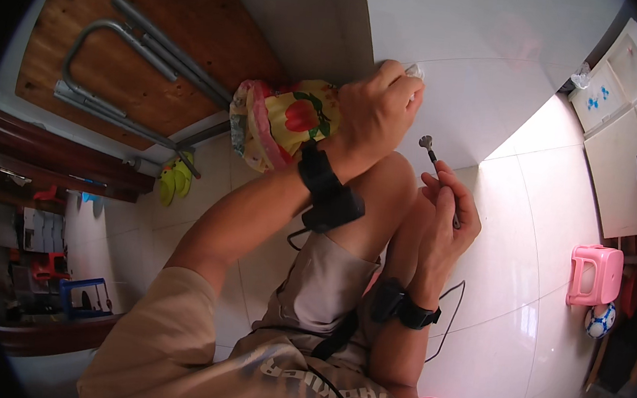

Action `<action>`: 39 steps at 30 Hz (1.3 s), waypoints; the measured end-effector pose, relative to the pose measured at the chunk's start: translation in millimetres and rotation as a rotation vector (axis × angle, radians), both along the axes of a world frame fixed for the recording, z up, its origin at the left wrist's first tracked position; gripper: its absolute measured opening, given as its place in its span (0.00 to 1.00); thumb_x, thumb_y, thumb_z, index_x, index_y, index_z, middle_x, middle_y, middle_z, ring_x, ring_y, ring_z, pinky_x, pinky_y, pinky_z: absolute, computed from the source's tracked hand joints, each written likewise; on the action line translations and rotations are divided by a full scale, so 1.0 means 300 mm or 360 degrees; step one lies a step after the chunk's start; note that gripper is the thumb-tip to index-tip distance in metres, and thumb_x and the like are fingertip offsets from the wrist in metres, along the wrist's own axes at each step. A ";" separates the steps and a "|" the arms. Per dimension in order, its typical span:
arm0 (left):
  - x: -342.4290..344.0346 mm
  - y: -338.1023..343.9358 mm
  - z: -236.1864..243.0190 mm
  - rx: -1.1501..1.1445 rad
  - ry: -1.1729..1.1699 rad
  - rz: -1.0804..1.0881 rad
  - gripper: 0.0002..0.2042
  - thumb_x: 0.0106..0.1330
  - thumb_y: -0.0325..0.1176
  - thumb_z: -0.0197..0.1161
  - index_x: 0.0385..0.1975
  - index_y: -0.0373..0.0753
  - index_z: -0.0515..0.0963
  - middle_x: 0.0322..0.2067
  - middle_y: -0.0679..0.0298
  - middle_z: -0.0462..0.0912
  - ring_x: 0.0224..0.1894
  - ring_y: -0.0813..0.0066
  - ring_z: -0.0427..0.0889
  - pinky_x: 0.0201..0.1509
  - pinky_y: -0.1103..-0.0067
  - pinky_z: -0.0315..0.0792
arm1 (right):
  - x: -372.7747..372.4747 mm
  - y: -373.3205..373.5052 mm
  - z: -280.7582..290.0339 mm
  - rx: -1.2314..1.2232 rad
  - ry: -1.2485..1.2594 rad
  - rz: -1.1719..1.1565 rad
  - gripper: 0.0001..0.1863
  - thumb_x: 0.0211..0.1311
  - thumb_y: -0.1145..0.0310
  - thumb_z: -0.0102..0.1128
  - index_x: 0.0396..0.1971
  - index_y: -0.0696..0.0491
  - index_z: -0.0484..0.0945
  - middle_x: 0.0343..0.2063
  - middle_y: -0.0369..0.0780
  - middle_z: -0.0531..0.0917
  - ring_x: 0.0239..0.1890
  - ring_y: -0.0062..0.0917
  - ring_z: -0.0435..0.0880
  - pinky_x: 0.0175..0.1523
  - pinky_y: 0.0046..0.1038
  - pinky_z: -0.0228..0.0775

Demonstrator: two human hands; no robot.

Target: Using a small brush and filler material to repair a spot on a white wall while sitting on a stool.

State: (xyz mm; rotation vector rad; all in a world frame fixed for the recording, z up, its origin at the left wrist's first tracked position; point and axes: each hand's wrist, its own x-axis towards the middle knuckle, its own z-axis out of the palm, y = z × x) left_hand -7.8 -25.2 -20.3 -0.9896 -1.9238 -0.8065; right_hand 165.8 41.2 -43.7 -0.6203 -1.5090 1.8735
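Note:
My left hand (379,111) is closed, at the lower edge of a large white panel (465,25). A bit of something white and crumpled (415,72), perhaps tissue or cloth, sticks out beyond its fingers; the rest is hidden. Lower and to the right, my right hand (451,212) grips a slim tool with a dark shaft and a small flared, metallic-looking head (427,143). The head points up towards the panel, apart from it. What the tool is, I cannot make out.
A yellow floral fabric bag (288,119) sits beside my left wrist. Against the left wall leans a wooden board with folded metal legs (117,64); green slippers (175,177) lie below it. Far right are a pink stool (595,275) and a ball (600,320).

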 end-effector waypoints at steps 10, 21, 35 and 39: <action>-0.028 -0.043 -0.028 -0.0421 0.0234 -0.0059 0.08 0.57 0.24 0.67 0.23 0.40 0.74 0.24 0.65 0.71 0.26 0.65 0.77 0.23 0.70 0.72 | 0.000 0.005 -0.023 0.0043 0.0095 0.0008 0.14 0.76 0.72 0.53 0.50 0.65 0.82 0.53 0.50 0.85 0.49 0.34 0.89 0.54 0.31 0.82; -0.027 -0.179 -0.152 -0.0696 0.0033 -0.0448 0.05 0.58 0.22 0.68 0.29 0.37 0.77 0.27 0.62 0.73 0.28 0.64 0.81 0.26 0.70 0.76 | 0.015 0.038 -0.046 -0.0100 0.0257 0.0026 0.11 0.70 0.77 0.53 0.45 0.65 0.83 0.55 0.49 0.84 0.49 0.30 0.87 0.56 0.31 0.78; 0.202 -0.807 -0.562 -0.0017 -0.1143 0.0384 0.05 0.60 0.22 0.73 0.34 0.33 0.84 0.30 0.59 0.82 0.29 0.67 0.86 0.33 0.78 0.78 | -0.017 0.056 -0.111 -0.0161 0.0332 -0.0058 0.13 0.77 0.73 0.52 0.51 0.65 0.78 0.56 0.55 0.82 0.50 0.38 0.89 0.53 0.33 0.84; 0.266 -0.869 -0.617 0.0395 -0.1441 0.0575 0.05 0.61 0.24 0.74 0.34 0.33 0.85 0.28 0.63 0.84 0.30 0.77 0.84 0.35 0.81 0.77 | -0.004 0.103 -0.075 0.0031 0.0140 -0.0283 0.17 0.80 0.65 0.51 0.54 0.63 0.77 0.52 0.53 0.85 0.42 0.33 0.92 0.39 0.22 0.86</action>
